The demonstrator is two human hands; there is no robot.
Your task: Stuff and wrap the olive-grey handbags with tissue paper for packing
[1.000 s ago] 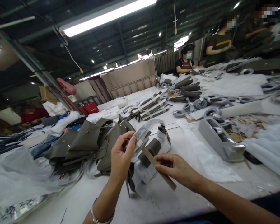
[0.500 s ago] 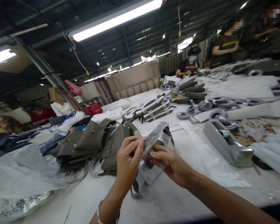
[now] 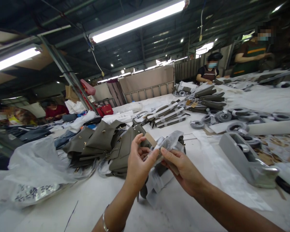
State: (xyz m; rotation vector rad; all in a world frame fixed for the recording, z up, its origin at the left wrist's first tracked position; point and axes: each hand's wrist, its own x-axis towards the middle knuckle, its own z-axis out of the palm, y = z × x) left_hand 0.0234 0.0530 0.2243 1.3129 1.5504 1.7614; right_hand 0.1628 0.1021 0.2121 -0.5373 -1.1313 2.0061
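My left hand (image 3: pixel 140 162) and my right hand (image 3: pixel 185 169) meet in front of me, both closed in a pinch on a crumpled translucent plastic wrap (image 3: pixel 172 139). A tan card strip (image 3: pixel 150 139) sticks up between the left fingers and the wrap. Beneath my hands lies an olive-green bag part (image 3: pixel 159 169) partly covered in pale film; much of it is hidden. Just left of my left hand, an olive bag (image 3: pixel 122 151) with straps rests on the white table (image 3: pixel 106 206).
More olive bags (image 3: pixel 96 141) pile up at left, beside a large plastic bag (image 3: pixel 38 164) with handwriting. A grey tape dispenser (image 3: pixel 246 161) stands at right. Wrapped straps (image 3: pixel 169 114) and coiled straps (image 3: pixel 223 116) lie farther back. A masked co-worker (image 3: pixel 209 72) sits across the table.
The plastic wrap has been bunched closer to my fingertips. My left fingers have spread and the tan card shows more. The whole view has swung slightly left.
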